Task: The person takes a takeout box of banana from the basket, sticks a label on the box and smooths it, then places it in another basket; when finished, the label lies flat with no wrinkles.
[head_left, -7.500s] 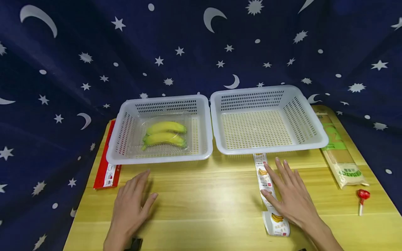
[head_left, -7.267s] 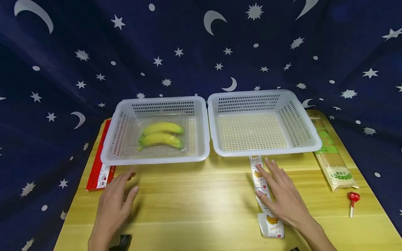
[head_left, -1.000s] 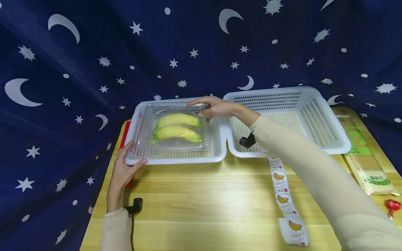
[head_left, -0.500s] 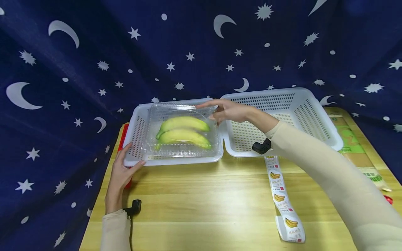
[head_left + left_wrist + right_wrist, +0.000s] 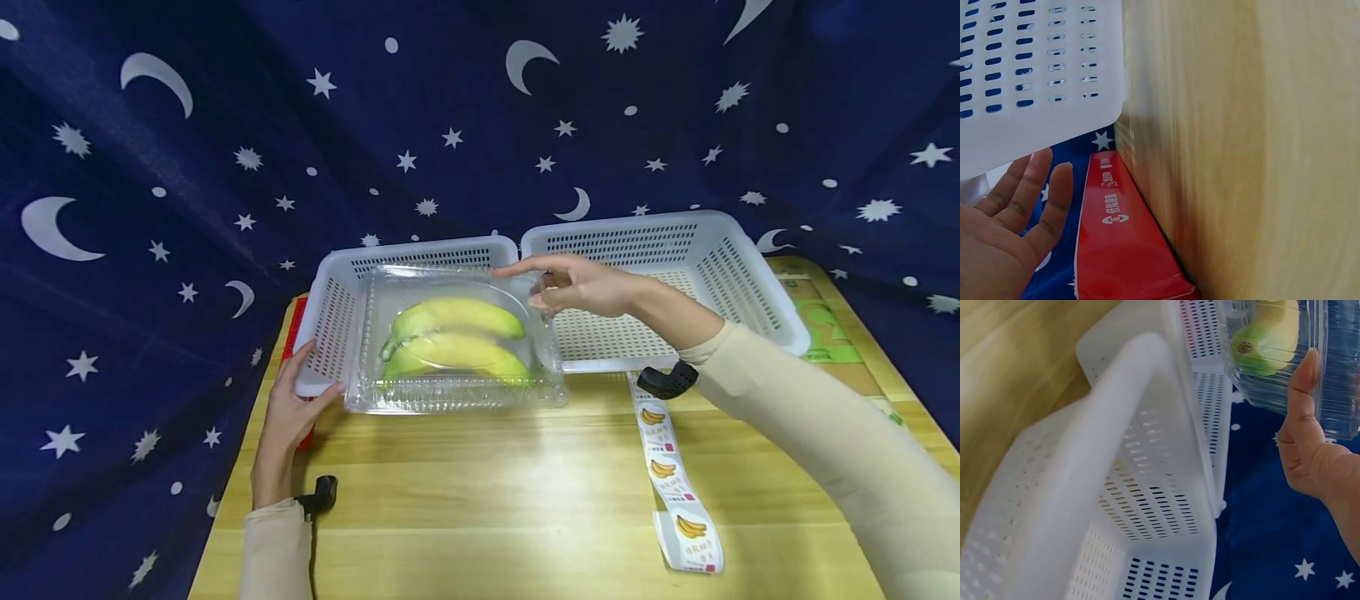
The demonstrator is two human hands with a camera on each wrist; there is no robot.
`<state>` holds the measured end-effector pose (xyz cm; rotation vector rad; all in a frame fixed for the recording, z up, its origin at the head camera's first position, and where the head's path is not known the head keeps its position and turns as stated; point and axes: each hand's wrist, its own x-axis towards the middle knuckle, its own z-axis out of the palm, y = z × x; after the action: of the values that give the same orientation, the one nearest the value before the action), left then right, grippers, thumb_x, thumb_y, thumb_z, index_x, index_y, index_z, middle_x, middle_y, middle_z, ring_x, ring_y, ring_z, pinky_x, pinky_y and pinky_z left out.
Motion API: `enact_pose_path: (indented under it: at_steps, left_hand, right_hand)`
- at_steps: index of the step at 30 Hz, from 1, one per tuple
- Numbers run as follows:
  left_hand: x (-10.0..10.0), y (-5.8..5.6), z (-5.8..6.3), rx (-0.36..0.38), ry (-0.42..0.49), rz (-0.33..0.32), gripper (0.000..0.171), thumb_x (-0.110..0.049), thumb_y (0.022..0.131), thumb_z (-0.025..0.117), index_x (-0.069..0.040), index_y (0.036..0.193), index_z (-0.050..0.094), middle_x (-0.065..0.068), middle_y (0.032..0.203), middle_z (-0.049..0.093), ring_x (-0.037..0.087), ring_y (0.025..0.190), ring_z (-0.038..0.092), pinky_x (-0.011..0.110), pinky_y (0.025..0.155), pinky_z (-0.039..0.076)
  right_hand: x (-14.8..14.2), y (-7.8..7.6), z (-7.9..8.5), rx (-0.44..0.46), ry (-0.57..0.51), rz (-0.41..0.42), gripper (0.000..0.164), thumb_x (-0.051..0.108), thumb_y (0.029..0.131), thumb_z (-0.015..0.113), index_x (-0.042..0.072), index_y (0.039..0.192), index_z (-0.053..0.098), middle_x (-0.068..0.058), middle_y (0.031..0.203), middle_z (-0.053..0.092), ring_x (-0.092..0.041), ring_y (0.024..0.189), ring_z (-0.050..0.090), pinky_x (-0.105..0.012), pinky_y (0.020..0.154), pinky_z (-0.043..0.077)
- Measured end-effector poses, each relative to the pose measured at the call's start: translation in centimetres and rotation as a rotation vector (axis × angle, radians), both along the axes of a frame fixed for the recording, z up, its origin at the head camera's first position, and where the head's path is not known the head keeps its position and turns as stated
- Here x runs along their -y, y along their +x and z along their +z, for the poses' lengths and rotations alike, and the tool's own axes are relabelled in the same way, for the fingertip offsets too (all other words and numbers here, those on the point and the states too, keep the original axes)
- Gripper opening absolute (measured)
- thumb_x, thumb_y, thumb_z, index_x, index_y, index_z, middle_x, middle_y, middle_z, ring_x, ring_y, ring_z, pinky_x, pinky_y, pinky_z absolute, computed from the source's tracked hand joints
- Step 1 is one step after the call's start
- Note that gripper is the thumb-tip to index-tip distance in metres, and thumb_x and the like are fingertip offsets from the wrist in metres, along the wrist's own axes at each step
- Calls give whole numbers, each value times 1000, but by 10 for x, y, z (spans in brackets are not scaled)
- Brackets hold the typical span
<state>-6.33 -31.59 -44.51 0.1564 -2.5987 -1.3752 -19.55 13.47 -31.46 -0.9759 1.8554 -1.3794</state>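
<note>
Head view from above: two bare hands over a wooden surface (image 5: 487,525), in front of a dark blue curtain (image 5: 375,92) printed with moons and stars. Step in hand, by the look of it: lifting a clear plastic container (image 5: 450,398) with two yellow-green bananas (image 5: 459,318) inside out of the left white basket (image 5: 330,317). Now above that basket, with its front edge out past the near rim and over the surface; contact with the rim hard to tell. Right hand (image 5: 588,285) at the container's right end, fingers clamped on its edge, one finger stretched along the back corner. Left hand (image 5: 285,421) at the near left corner of the basket, fingers apart and fairly straight, thumb by the front rim, seemingly just steadying; beside a red box (image 5: 1124,250) in the left wrist view. Also in sight: a second white basket (image 5: 738,279) on the right, and a strip of banana labels (image 5: 670,471) running out from under it

Called for next, as a judgement: bringing the container fully clear of the rim, held level against a sag at the unsupported left end, then lowering it onto the bare wood between the left hand and the labels

Different from half a second ago: container nearer and larger in view, shifted forward and rightward from wholly within the basket's outline; right hand shifted along with it, left hand in much the same spot
</note>
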Motion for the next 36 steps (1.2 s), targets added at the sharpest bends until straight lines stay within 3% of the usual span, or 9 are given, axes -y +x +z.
enact_pose_path:
  at_steps: [3, 6, 9, 13, 20, 22, 26, 32, 36]
  left_hand:
    - [0, 0, 0, 0, 17, -3, 91, -5, 76, 83, -18, 152, 35, 17, 143, 42, 32, 124, 47, 14, 93, 38]
    - [-1, 0, 1, 8, 11, -1, 92, -6, 75, 83, -17, 153, 34, 17, 144, 41, 33, 124, 46, 20, 95, 38]
    - [-2, 0, 3, 14, 15, 6, 91, -7, 76, 83, -19, 152, 35, 16, 145, 41, 32, 126, 45, 26, 98, 38]
    - [-2, 0, 2, 12, 31, 9, 89, -7, 77, 83, -19, 152, 36, 15, 145, 41, 31, 127, 45, 23, 99, 37]
    - [-2, 1, 3, 22, 40, 5, 91, -7, 77, 83, -21, 153, 35, 15, 145, 40, 31, 128, 44, 26, 99, 38]
    - [-2, 1, 3, 27, 38, 7, 91, -8, 77, 83, -21, 153, 34, 15, 145, 40, 31, 127, 44, 30, 101, 38]
    - [-2, 0, 1, 32, 21, 13, 90, -10, 78, 83, -22, 153, 34, 15, 143, 41, 30, 126, 44, 34, 102, 39]
    - [-1, 1, 0, 23, 18, 21, 90, -10, 78, 82, -23, 153, 34, 14, 144, 40, 30, 127, 45, 25, 100, 39]
    - [-2, 0, 0, 21, 28, 21, 90, -11, 78, 83, -23, 153, 34, 13, 147, 39, 31, 128, 44, 38, 106, 39]
  right_hand:
    - [-10, 12, 0, -22, -16, -6, 51, 5, 97, 55, 10, 146, 44, -9, 141, 44, -18, 86, 48, -36, 80, 55]
    - [-20, 23, -1, -50, -25, -12, 51, 4, 96, 56, 9, 145, 45, -6, 147, 38, -21, 93, 48, -34, 79, 55]
    - [-30, 35, -4, -78, -29, -9, 51, 4, 95, 57, 7, 145, 45, -4, 150, 35, -24, 105, 49, -33, 86, 52]
    - [-41, 50, -12, -136, -37, 4, 51, 3, 94, 56, 5, 143, 46, -4, 149, 39, -26, 112, 48, -34, 95, 46]
    - [-58, 82, -32, -169, -65, 17, 51, 1, 93, 55, 9, 143, 48, -16, 153, 35, -13, 139, 34, -69, 106, 29]
    - [-62, 90, -39, -162, -81, 23, 51, -2, 93, 55, 7, 142, 48, -18, 153, 34, -10, 142, 30, -72, 106, 25]
    - [-69, 103, -50, -172, -88, 14, 50, -4, 93, 54, 6, 141, 48, -17, 151, 35, -10, 141, 31, -69, 105, 28]
    - [-73, 116, -70, -130, -94, 1, 50, -3, 93, 55, 9, 141, 50, -23, 148, 33, -12, 139, 30, -72, 100, 33]
    - [-73, 122, -83, -108, -82, -23, 51, 0, 92, 57, 12, 141, 51, -22, 149, 35, -10, 139, 32, -72, 98, 36]
